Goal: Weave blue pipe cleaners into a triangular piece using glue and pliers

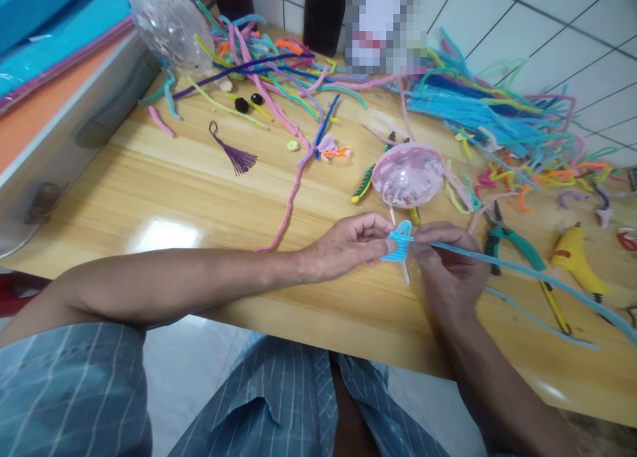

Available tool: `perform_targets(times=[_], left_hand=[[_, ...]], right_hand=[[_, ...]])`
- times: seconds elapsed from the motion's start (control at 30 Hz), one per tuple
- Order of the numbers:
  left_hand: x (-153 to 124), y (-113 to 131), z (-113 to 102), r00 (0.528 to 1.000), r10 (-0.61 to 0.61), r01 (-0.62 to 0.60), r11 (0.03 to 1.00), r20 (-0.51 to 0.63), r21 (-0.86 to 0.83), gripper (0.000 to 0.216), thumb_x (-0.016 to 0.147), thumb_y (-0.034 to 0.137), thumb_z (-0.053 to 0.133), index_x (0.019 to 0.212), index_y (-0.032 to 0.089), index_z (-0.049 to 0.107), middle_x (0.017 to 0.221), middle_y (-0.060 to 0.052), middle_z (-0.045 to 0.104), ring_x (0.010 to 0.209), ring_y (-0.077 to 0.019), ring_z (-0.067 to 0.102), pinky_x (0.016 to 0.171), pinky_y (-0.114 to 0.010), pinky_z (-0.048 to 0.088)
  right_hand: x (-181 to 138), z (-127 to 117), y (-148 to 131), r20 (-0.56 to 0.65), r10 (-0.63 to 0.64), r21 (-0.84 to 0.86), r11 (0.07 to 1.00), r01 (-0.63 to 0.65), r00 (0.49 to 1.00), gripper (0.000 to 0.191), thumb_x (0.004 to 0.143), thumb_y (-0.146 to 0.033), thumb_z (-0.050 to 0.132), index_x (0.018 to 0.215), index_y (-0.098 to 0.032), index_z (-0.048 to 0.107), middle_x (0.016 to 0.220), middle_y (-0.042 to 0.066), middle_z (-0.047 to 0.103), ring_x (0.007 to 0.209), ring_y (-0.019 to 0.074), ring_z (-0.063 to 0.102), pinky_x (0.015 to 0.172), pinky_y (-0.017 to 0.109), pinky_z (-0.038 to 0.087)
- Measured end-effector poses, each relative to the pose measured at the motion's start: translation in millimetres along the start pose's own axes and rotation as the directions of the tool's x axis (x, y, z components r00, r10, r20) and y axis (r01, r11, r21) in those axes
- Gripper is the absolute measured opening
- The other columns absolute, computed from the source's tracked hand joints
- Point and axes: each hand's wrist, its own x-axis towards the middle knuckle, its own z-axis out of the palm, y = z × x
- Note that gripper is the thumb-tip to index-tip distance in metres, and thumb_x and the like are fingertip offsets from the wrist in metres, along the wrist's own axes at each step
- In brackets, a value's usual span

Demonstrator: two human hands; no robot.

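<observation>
The wooden table (209,205) spans the view, and the heap of fuzzy coloured stems (458,105) spreads beyond the clear pink-rimmed dome (408,178) and off to its right. The long light-blue strand (512,264) starts on the near side of the dome and stretches away rightward, its length slanting toward the person as it goes.

Both hands are also on the dome's near side. The right hand (450,264), slightly right of the dome, is closed, thumb and fingers pinching the strand near its inner end. The left hand (343,245), reaching in from the dome's left, is nearly closed, its thumb pressing on the blue coil (397,248).

The coil is just nearer the person than the dome, between the two sets of fingertips and about as close to one hand as the other. Its wraps run side to side, roughly in line with the strand's inner end. Smallest, the blue loop (404,225) sticks up from the coil's edge facing the dome.
</observation>
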Motion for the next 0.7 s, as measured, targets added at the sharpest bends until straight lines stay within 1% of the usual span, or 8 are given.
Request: perform_targets(times=[0.13, 0.3, 0.47, 0.6, 0.7], left_hand=[[-0.1, 1.6, 1.0, 1.000, 0.008, -0.008, 1.000, -0.007, 0.019, 0.050, 0.078, 0.056, 0.087, 0.100, 0.015, 0.067, 0.087, -0.001, 0.068, 0.078, -0.0109, 0.061, 0.069, -0.024, 0.050], [0.5, 1.7, 1.0, 0.998, 0.053, -0.052, 0.998, -0.022, 0.038, 0.048, 0.082, 0.058, 0.082, 0.095, 0.014, 0.067, 0.082, 0.000, 0.064, 0.072, -0.0093, 0.056, 0.067, -0.024, 0.048], [0.1, 0.6, 1.0, 0.997, 0.062, -0.060, 0.997, -0.044, 0.054, 0.044, 0.082, 0.056, 0.081, 0.093, 0.015, 0.068, 0.081, 0.001, 0.064, 0.072, -0.0090, 0.055, 0.067, -0.024, 0.047], [0.2, 0.1, 1.6, 0.997, 0.059, -0.057, 0.997, -0.052, 0.055, 0.043, 0.082, 0.055, 0.081, 0.092, 0.016, 0.068, 0.081, 0.001, 0.064, 0.072, -0.0090, 0.055, 0.068, -0.024, 0.047], [0.4, -0.2, 1.6, 0.997, 0.062, -0.059, 0.997, -0.052, 0.058, 0.042, 0.082, 0.055, 0.081, 0.092, 0.016, 0.068, 0.080, 0.002, 0.064, 0.072, -0.0090, 0.055, 0.068, -0.024, 0.047]], right_hand=[[-0.7, 0.3, 0.0, 0.013, -0.024, -0.006, 1.000, 0.024, 1.000, 0.009, 0.084, -0.017, 0.078, 0.082, -0.026, 0.076, 0.085, 0.001, 0.071, 0.078, 0.0163, 0.067, 0.066, 0.030, 0.053], [-1.1, 1.5, -0.1, 0.029, -0.046, -0.006, 0.999, 0.046, 0.999, 0.010, 0.083, -0.017, 0.078, 0.083, -0.027, 0.076, 0.084, 0.000, 0.071, 0.077, 0.0167, 0.066, 0.067, 0.031, 0.053], [-0.9, -0.1, 1.4, 0.033, 0.002, -0.009, 1.000, -0.002, 0.999, 0.007, 0.082, -0.020, 0.078, 0.085, -0.026, 0.077, 0.085, 0.001, 0.071, 0.079, 0.0172, 0.068, 0.069, 0.031, 0.054], [-1.7, -2.1, 3.4, 0.043, 0.029, 0.018, 0.999, -0.029, 0.999, 0.003, 0.085, -0.024, 0.077, 0.087, -0.026, 0.077, 0.087, 0.001, 0.071, 0.080, 0.0178, 0.067, 0.070, 0.033, 0.054], [-2.2, -1.3, 2.8, 0.027, 0.073, 0.014, 0.997, -0.073, 0.997, 0.002, 0.085, -0.024, 0.077, 0.085, -0.026, 0.077, 0.084, 0.001, 0.071, 0.076, 0.0171, 0.065, 0.067, 0.032, 0.052]])
